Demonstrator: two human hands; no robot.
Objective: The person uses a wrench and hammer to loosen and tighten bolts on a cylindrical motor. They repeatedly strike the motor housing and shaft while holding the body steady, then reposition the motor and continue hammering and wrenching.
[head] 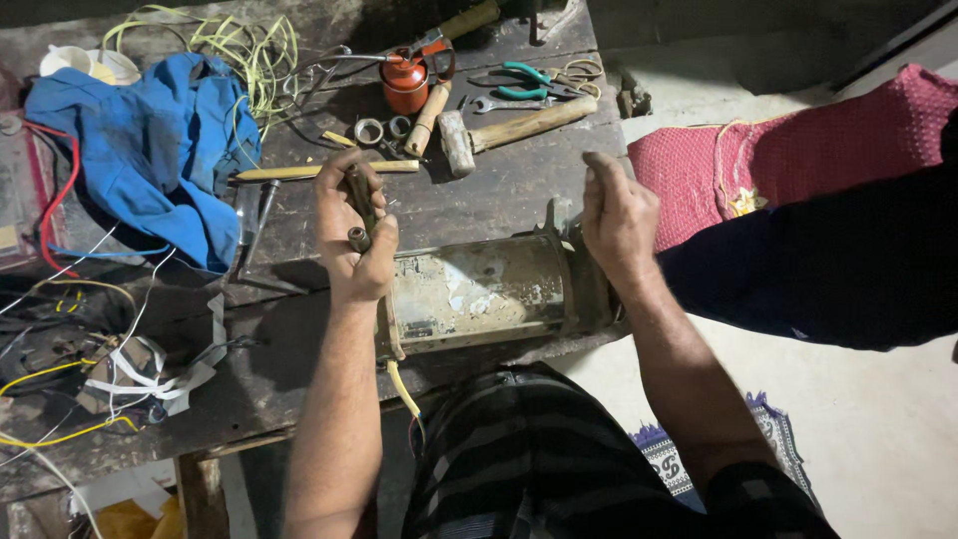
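Lying crosswise: motor housing [479, 289] | left hand [354, 235] grip clamped on tool [359, 212] | right hand [617, 215] fingers curled together, empty

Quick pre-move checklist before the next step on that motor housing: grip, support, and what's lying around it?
1. Left hand gripping the socket tool: ok, fingers closed around it.
2. Right hand steadying the motor housing: cannot tell, it sits at the right end, contact unclear.
3. Housing supported: ok, lying on its side at the wooden bench edge.
4. Yellow wire free: ok, hanging below the housing.
5. Hammer within reach: ok, behind the housing.
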